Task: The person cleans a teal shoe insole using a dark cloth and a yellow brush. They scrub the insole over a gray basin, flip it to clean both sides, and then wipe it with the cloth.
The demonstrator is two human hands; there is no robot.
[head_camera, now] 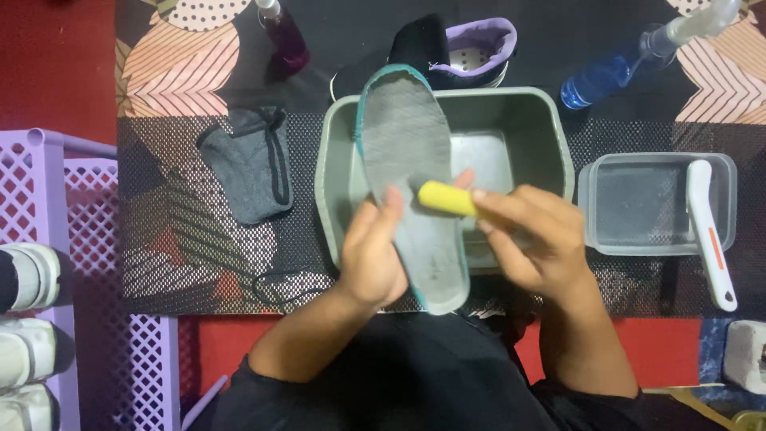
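Note:
My left hand point(372, 251) grips a grey shoe insole point(408, 152) with a teal edge, holding it lengthwise over a grey plastic basin point(550, 132). My right hand point(531, 235) holds a small brush with a yellow handle point(445, 198), its end pressed against the middle of the insole. The brush's bristles are hidden against the insole.
A black and lilac shoe point(471, 48) stands behind the basin. A grey cloth point(251, 164) lies to the left. At right, a clear tub point(638, 207) carries a white brush point(706, 231). A blue spray bottle point(614, 68), a purple bottle point(283, 32), a lilac rack point(48, 207) with white shoes point(28, 275).

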